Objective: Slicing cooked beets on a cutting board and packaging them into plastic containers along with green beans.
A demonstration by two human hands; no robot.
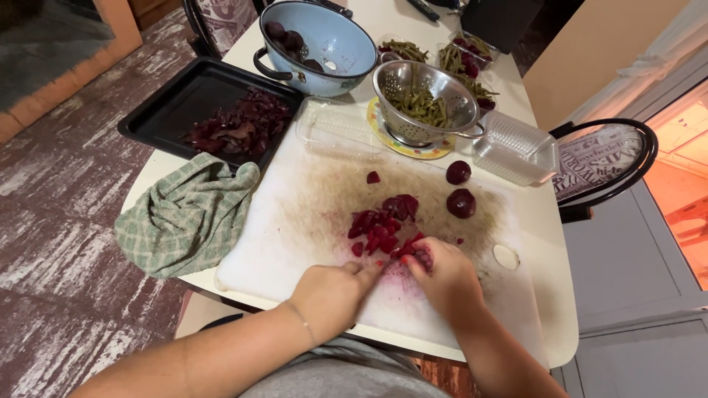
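Nearby, beet chunks (380, 221) and two whole beets (460, 203) crowd the white cutting board (295, 221), where the right hand (442, 276) pinches a small beet piece (420, 256), axis unclear, left hand (332, 291) fingertips pressed alongside.

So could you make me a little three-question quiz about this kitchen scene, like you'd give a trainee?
1. True or false: the metal colander holds green beans.
2. Which lies left of the white cutting board? A) a green checked cloth B) a glass jar C) a wooden spoon
3. Fill in: beyond the pile of cut beet pieces, ____ round whole beets lie on the board.

Key
1. True.
2. A, the green checked cloth.
3. Two. The left hand and right hand work together on a beet piece at the near edge of the pile.
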